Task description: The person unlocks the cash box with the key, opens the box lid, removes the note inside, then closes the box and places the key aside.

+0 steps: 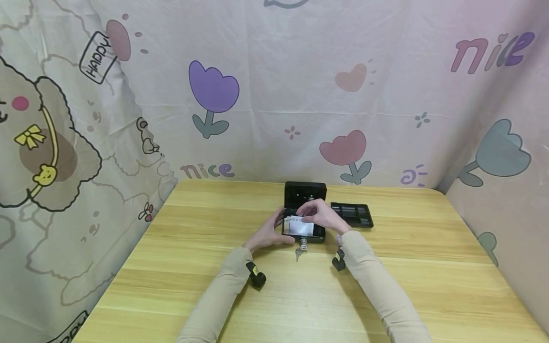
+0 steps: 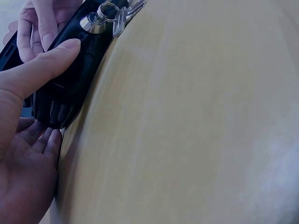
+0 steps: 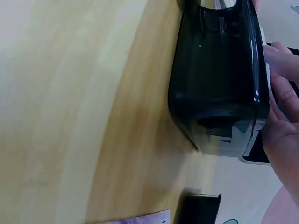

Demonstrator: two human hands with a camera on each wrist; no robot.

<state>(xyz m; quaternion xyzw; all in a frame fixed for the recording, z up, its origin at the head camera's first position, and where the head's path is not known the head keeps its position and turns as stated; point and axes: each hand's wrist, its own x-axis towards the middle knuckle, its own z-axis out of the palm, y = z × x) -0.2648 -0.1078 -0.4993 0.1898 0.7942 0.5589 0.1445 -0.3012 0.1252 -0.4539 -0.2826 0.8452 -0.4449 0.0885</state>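
Observation:
A small black lidded box (image 1: pixel 317 238) stands on the table with its lid (image 1: pixel 305 194) raised. My left hand (image 1: pixel 268 234) holds its left side, the thumb lying along the front and the fingers by the side wall. White printed paper (image 1: pixel 299 227) lies in the box. Over it, my right hand (image 1: pixel 322 215) reaches in from the right and seems to pinch the paper's edge; its fingertips are partly hidden by the box in the right wrist view. Keys (image 2: pixel 120 21) on a ring hang from the silver lock (image 2: pixel 92 23) at the front.
A black compartment tray (image 1: pixel 351 215) lies on the table right of the box. A purple printed slip (image 3: pixel 140 219) lies on the wooden table (image 1: pixel 193 228) near my right wrist. Behind stands a patterned cloth backdrop (image 1: pixel 279 95).

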